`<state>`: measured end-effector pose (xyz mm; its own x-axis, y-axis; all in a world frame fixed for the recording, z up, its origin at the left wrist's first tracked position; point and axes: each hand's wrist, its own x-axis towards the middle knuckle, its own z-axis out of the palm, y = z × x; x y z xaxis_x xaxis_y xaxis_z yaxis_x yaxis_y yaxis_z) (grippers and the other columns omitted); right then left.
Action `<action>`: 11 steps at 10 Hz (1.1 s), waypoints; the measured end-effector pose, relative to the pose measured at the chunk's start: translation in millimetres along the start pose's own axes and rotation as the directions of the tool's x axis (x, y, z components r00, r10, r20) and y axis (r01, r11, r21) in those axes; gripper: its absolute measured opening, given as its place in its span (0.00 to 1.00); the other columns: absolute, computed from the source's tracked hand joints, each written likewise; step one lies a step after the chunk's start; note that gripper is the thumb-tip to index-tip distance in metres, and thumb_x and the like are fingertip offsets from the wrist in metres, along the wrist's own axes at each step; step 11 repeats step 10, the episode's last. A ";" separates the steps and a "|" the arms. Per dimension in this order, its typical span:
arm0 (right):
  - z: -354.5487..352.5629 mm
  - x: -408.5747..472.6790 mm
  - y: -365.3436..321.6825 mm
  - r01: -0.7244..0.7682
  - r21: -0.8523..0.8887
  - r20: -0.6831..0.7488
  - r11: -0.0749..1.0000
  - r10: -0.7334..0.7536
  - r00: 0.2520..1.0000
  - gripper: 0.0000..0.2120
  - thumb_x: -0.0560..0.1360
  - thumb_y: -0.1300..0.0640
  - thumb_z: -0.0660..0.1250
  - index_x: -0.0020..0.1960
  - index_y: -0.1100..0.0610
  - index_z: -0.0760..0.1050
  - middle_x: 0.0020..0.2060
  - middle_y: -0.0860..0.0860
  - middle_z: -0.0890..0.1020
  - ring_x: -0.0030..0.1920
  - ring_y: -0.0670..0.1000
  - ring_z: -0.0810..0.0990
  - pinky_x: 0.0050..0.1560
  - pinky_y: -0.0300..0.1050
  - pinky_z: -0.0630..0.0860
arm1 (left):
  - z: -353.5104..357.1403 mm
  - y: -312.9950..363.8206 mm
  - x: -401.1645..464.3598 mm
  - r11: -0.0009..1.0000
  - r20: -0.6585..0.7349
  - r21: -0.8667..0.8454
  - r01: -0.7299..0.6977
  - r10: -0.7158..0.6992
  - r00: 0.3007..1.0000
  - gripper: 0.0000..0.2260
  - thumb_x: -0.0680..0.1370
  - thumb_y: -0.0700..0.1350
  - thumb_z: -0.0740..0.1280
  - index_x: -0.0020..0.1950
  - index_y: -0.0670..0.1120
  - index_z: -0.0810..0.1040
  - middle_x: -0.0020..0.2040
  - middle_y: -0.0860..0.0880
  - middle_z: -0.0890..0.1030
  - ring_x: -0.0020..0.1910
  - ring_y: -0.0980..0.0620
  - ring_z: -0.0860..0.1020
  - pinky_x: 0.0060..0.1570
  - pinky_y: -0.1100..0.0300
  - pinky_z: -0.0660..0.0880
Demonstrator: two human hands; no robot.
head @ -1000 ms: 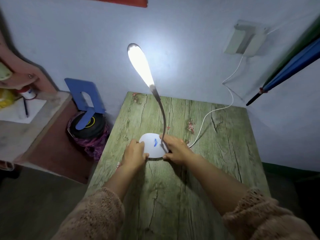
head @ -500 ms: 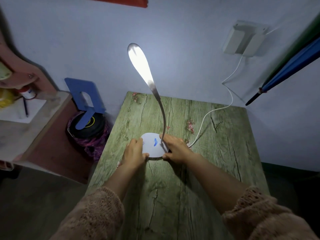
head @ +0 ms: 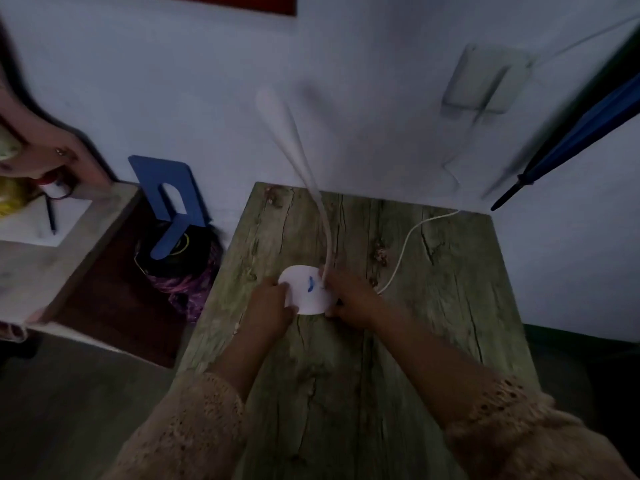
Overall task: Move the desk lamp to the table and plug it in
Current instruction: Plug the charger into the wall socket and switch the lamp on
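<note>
The white desk lamp stands on the green wooden table [head: 433,306]. Its oval base [head: 306,289] carries a small blue mark. Its bendy neck [head: 325,230] rises to a long head [head: 277,116], which is dark and blurred. My left hand [head: 268,311] grips the base's left edge. My right hand [head: 353,296] grips the right edge beside the neck. A white cord [head: 407,242] runs from behind my right hand across the table toward the wall socket [head: 485,83]. Whether the plug is in cannot be told through the blur.
A blue bookend [head: 173,202] stands on a dark round thing by the table's left edge. A low pale shelf [head: 52,258] with paper and a pen is at far left. A blue umbrella [head: 568,140] leans at the right wall.
The lamp's light has gone out and the scene has darkened. The lamp head looks blurred, as if swaying. Both hands stay on the base.
</note>
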<state>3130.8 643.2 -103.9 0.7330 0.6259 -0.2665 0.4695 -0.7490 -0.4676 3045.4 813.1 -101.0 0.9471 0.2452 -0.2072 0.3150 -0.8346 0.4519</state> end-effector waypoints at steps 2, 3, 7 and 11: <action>-0.8 -4.7 -1.0 -0.007 0.009 0.006 1.000 0.007 1.000 0.35 0.69 0.54 0.72 0.71 0.52 0.61 0.71 0.54 0.68 0.70 0.56 0.67 0.70 0.54 0.65 | -4.5 1.2 -1.5 0.998 0.008 -0.061 0.012 -0.012 1.000 0.25 0.74 0.47 0.68 0.69 0.41 0.69 0.65 0.38 0.72 0.60 0.40 0.73 0.58 0.53 0.70; -10.5 -7.7 -6.6 -0.031 0.032 0.007 0.999 0.031 1.000 0.34 0.69 0.54 0.72 0.71 0.52 0.61 0.70 0.54 0.68 0.70 0.56 0.67 0.70 0.55 0.65 | -17.0 4.1 -2.2 0.998 -0.015 -0.055 0.010 -0.011 1.000 0.23 0.75 0.46 0.67 0.68 0.40 0.70 0.63 0.39 0.73 0.59 0.41 0.74 0.57 0.53 0.71; -131.0 -41.2 -51.8 -0.095 -0.202 -0.198 0.975 0.055 0.979 0.25 0.76 0.58 0.63 0.72 0.55 0.64 0.71 0.56 0.68 0.70 0.57 0.68 0.70 0.50 0.62 | -145.8 52.0 -22.1 0.989 -0.255 0.079 -0.126 0.142 0.957 0.10 0.76 0.43 0.62 0.37 0.42 0.74 0.41 0.43 0.80 0.44 0.44 0.79 0.38 0.57 0.69; -246.9 -94.6 -108.8 -0.053 -0.401 -0.471 0.914 -0.157 0.868 0.07 0.77 0.58 0.61 0.43 0.59 0.74 0.47 0.58 0.82 0.47 0.58 0.79 0.47 0.47 0.71 | -259.0 132.2 -57.6 0.922 -0.419 0.291 -0.255 0.363 0.833 0.12 0.76 0.50 0.64 0.41 0.42 0.78 0.43 0.42 0.82 0.43 0.42 0.79 0.41 0.55 0.74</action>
